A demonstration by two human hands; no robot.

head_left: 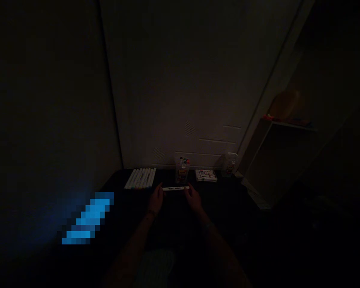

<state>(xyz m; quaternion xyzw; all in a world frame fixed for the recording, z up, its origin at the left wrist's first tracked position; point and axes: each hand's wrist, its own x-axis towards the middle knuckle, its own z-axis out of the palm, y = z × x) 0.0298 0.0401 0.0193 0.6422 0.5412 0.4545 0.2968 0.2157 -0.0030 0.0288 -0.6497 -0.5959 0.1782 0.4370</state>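
In the dim head view, a white marker (175, 188) lies level between my two hands, above the dark table. My left hand (156, 199) is closed on its left end. The fingers of my right hand (193, 197) pinch the right end. Just behind the marker stands a clear plastic case (182, 171) with several markers in it, their coloured ends upward. To the left, several white markers (140, 178) lie side by side in a row. A flat white pack of markers (206, 175) rests right of the case. Fine print on the held marker cannot be read.
Another clear case (230, 165) stands at the back right by the pale wall (180, 100). A shelf unit (267, 156) with a round orange-brown object (285, 105) on top rises at the right. A blurred-out bright blue screen (90, 218) glows on the left of the dark table (180, 220).
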